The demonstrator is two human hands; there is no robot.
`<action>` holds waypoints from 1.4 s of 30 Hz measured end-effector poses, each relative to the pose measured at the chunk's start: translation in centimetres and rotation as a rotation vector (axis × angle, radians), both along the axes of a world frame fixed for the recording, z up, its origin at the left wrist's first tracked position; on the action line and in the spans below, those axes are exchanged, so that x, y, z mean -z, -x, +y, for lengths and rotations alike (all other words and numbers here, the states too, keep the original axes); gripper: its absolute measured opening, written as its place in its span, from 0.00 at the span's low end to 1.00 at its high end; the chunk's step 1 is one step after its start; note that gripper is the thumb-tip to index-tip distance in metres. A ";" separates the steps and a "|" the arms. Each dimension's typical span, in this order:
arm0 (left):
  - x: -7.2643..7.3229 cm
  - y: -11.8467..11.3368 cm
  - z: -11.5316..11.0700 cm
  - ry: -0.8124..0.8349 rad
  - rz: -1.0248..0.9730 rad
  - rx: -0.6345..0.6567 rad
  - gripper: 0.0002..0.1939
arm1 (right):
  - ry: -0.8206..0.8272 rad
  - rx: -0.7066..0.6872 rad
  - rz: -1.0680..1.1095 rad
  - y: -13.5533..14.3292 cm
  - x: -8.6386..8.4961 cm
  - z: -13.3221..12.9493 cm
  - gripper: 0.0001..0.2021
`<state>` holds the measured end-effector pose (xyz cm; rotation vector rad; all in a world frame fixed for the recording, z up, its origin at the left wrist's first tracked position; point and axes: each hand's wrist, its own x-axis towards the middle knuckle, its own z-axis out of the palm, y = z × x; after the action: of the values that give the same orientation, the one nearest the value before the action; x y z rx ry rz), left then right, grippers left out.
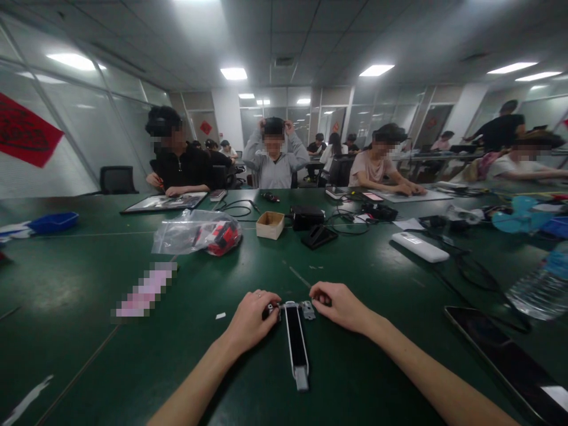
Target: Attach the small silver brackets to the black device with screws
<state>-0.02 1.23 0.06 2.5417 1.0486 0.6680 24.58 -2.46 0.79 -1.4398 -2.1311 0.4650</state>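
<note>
A long narrow piece with a black face and pale metal edges (296,337) lies on the green table, a grey block at its near end. Across its far end sit small metal brackets (308,310). My left hand (252,316) is closed, its thumb and fingers pinching the left end of this metal fitting. Beside the right bracket is my right hand (339,305), its fingers curled closed. A thin grey stick (300,277) runs from those fingers away over the table; its other end is hidden in the hand.
Ahead lie a clear plastic bag with red and black contents (217,234), a small open box (270,226) and a black stand (318,236). On the right are a white device (419,247), a phone (501,361), cables and a water bottle (541,287). Several people sit opposite.
</note>
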 end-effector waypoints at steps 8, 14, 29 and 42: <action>-0.4 0.0 -0.2 0.009 0.012 -0.003 0.09 | 0.076 -0.007 0.042 0.5 -0.3 -0.4 0.08; -0.4 0.0 -0.2 0.013 0.005 0.002 0.09 | 0.084 -0.011 0.050 0.6 -0.2 -0.4 0.08; 0.1 0.0 0.0 -0.004 0.012 -0.001 0.09 | 0.067 -0.014 0.076 1.1 -0.2 -0.6 0.08; -0.1 0.0 -0.1 -0.015 0.001 0.016 0.08 | 0.064 -0.021 0.054 1.1 0.1 -0.5 0.08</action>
<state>-0.02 1.16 0.14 2.5606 1.0258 0.6731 23.48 -2.96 0.67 -1.4244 -2.1085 0.5785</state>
